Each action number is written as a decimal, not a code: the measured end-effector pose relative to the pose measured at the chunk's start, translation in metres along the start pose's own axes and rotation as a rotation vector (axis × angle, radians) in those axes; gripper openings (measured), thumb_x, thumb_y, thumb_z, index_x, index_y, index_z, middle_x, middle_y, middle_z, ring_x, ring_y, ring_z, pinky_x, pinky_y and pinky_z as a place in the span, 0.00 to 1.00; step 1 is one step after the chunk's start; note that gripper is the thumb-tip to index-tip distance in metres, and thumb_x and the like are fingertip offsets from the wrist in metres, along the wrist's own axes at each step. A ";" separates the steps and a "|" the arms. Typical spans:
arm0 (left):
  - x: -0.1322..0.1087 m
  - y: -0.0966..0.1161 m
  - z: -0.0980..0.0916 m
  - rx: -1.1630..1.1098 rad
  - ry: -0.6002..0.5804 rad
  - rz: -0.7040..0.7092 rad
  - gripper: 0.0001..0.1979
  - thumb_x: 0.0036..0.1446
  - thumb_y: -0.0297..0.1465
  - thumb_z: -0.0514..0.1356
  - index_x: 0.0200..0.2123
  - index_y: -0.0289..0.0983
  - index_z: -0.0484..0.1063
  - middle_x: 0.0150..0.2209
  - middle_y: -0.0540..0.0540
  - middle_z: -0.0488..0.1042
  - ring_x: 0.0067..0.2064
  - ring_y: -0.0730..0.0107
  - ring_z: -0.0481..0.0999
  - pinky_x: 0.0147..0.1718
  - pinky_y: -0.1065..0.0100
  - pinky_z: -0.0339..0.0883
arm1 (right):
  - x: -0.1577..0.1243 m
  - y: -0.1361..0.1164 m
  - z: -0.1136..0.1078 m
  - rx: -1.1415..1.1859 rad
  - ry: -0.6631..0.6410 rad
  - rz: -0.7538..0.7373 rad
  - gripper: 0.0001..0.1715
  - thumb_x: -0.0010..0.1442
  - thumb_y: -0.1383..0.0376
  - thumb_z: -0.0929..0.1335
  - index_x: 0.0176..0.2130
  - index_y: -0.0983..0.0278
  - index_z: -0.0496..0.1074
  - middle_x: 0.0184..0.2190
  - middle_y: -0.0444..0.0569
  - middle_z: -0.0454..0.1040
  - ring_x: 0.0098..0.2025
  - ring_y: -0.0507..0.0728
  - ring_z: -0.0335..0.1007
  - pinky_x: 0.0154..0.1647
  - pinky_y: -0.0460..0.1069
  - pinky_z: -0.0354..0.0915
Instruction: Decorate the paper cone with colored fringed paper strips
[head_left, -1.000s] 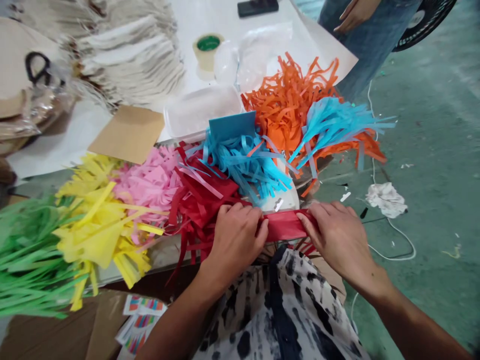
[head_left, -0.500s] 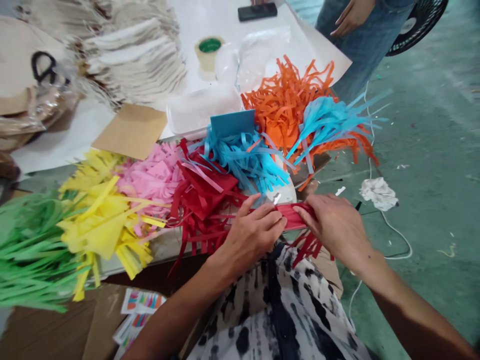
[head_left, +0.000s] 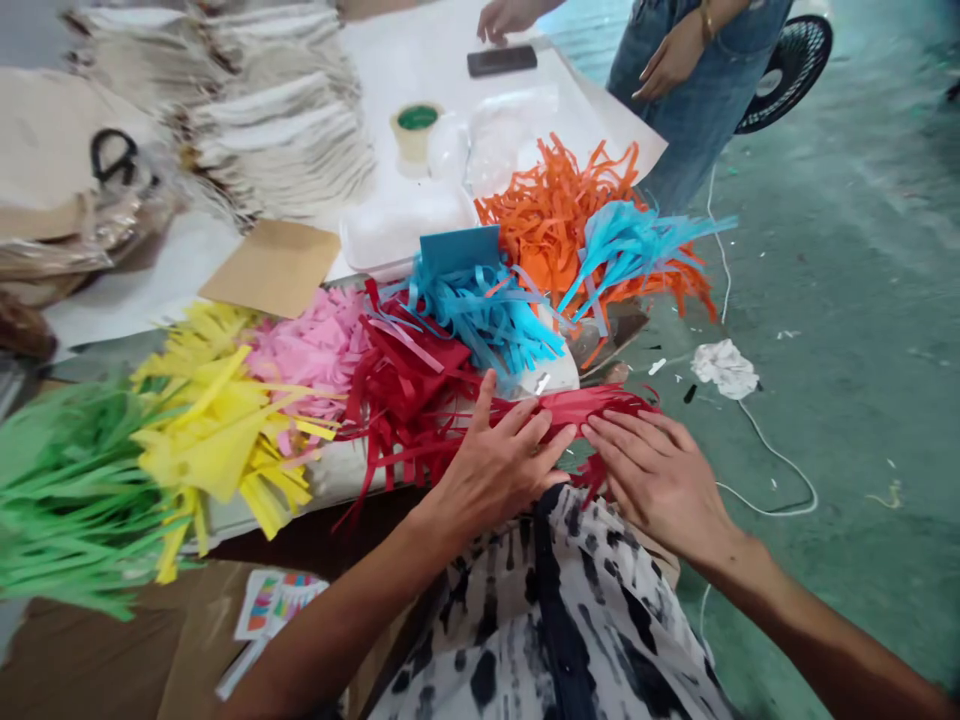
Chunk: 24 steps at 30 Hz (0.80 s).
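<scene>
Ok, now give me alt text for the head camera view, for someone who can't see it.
The person's left hand and right hand press on a red paper strip, beside heaps of cut paper fringe: blue, orange, pink, yellow and green. A co-worker in jeans stands beyond.

I'm noting bright, even light across the scene, with soft shadows gathering under my right hand [head_left: 660,480]. A pale sheen is lying on the green floor [head_left: 847,300], without hard glare. The wide lens is bending the edges, and the green paper strips [head_left: 75,490] are smearing slightly.
</scene>
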<state>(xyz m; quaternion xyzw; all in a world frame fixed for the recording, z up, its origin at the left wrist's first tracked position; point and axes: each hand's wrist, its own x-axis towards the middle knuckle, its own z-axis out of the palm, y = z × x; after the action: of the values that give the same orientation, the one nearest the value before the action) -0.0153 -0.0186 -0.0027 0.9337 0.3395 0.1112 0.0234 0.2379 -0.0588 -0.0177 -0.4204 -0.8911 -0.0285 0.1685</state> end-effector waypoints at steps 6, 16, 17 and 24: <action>-0.008 -0.016 -0.005 -0.079 -0.002 0.064 0.20 0.71 0.41 0.61 0.63 0.48 0.73 0.61 0.48 0.77 0.67 0.58 0.73 0.76 0.33 0.24 | -0.007 0.017 0.003 -0.026 0.000 0.019 0.20 0.72 0.66 0.67 0.62 0.61 0.74 0.59 0.48 0.79 0.62 0.64 0.73 0.69 0.67 0.56; -0.046 -0.040 -0.049 0.001 0.222 -0.193 0.06 0.63 0.34 0.68 0.31 0.46 0.83 0.49 0.50 0.84 0.60 0.54 0.78 0.74 0.30 0.46 | 0.011 0.008 -0.004 0.006 -0.139 0.158 0.14 0.74 0.61 0.66 0.53 0.48 0.78 0.55 0.45 0.81 0.64 0.67 0.71 0.74 0.72 0.48; -0.042 -0.031 -0.051 0.023 0.271 -0.228 0.06 0.62 0.33 0.68 0.31 0.46 0.82 0.48 0.49 0.84 0.59 0.54 0.78 0.74 0.31 0.50 | 0.013 0.009 -0.004 0.007 -0.146 0.167 0.13 0.74 0.61 0.66 0.52 0.48 0.79 0.54 0.45 0.81 0.64 0.68 0.71 0.74 0.72 0.47; -0.002 0.036 0.006 -0.029 0.189 -0.125 0.20 0.70 0.30 0.61 0.61 0.31 0.74 0.61 0.37 0.77 0.63 0.57 0.75 0.65 0.58 0.72 | 0.018 0.014 -0.003 0.029 -0.113 0.127 0.18 0.72 0.66 0.67 0.56 0.48 0.79 0.50 0.47 0.81 0.61 0.68 0.72 0.74 0.74 0.45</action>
<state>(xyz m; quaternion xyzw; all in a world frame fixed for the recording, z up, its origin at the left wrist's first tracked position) 0.0068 -0.0475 -0.0046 0.8957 0.3961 0.2019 0.0119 0.2384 -0.0375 -0.0108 -0.4743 -0.8712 0.0187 0.1256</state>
